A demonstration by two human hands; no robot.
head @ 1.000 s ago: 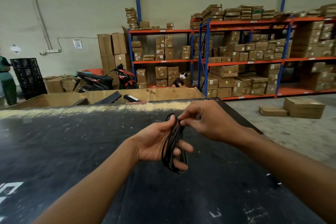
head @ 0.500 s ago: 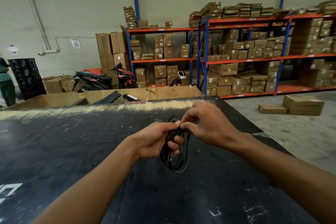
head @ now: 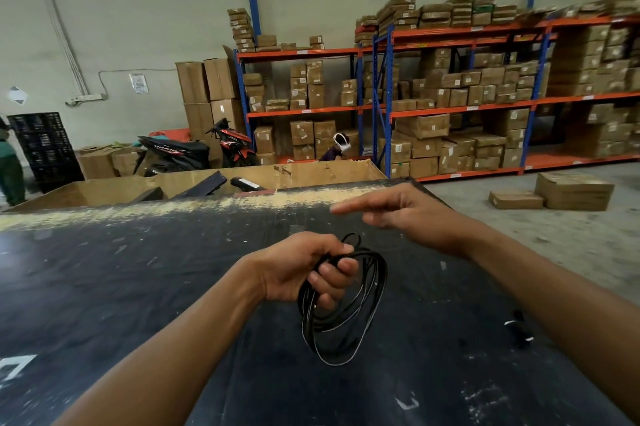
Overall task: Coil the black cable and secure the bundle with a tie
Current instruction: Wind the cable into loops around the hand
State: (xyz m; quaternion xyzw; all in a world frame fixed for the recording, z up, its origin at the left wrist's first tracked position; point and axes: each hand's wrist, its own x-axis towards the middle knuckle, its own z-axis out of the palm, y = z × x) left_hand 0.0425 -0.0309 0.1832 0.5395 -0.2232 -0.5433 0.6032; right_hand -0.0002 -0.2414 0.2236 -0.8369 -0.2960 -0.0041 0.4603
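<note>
The black cable (head: 341,315) hangs as a loose coil of several loops over the dark table (head: 138,287). My left hand (head: 304,268) grips the coil at its top, fingers closed around the strands. My right hand (head: 405,214) hovers above and to the right of the coil, apart from it, fingers spread and the index finger pointing left, with nothing in it. A small black piece with white marks (head: 518,328) lies on the table to the right, beside my right forearm; I cannot tell whether it is a tie.
An open cardboard bin (head: 207,183) stands behind the table's far edge. Beyond it are a parked scooter (head: 194,148), stacked cartons and orange-blue shelving (head: 450,107). A person (head: 10,162) stands at far left. Flat boxes (head: 568,192) lie on the floor at right.
My right hand has let go of the cable top and lifted up and to the right, opening. The coil has spread wider and hangs lower from my left hand.
</note>
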